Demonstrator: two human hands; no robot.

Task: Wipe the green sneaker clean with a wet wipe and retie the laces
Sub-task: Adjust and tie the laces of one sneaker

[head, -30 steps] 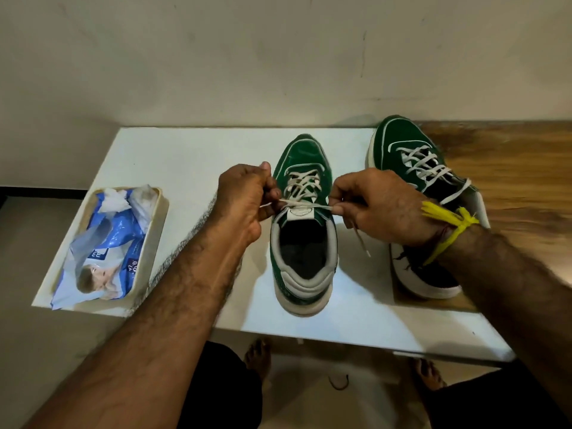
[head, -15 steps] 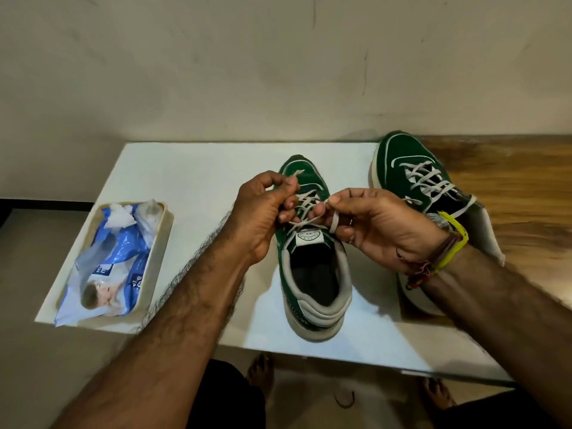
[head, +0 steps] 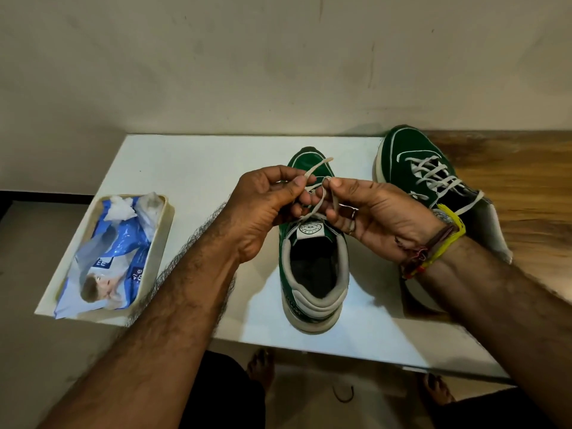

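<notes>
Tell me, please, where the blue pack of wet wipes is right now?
In the head view, the blue plastic pack of wet wipes lies in a cream tray at the white table's left edge, left of the left hand.

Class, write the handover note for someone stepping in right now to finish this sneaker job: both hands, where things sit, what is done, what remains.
Left hand pinches one lace end; right hand pinches a lace loop above the tongue.
The green sneaker stands on the white table, heel toward you. Second sneaker sits to its right. Wet wipe pack lies in the tray at left.
Done: laces threaded.
Left: finish the bow. Wiping cannot be judged.
</notes>
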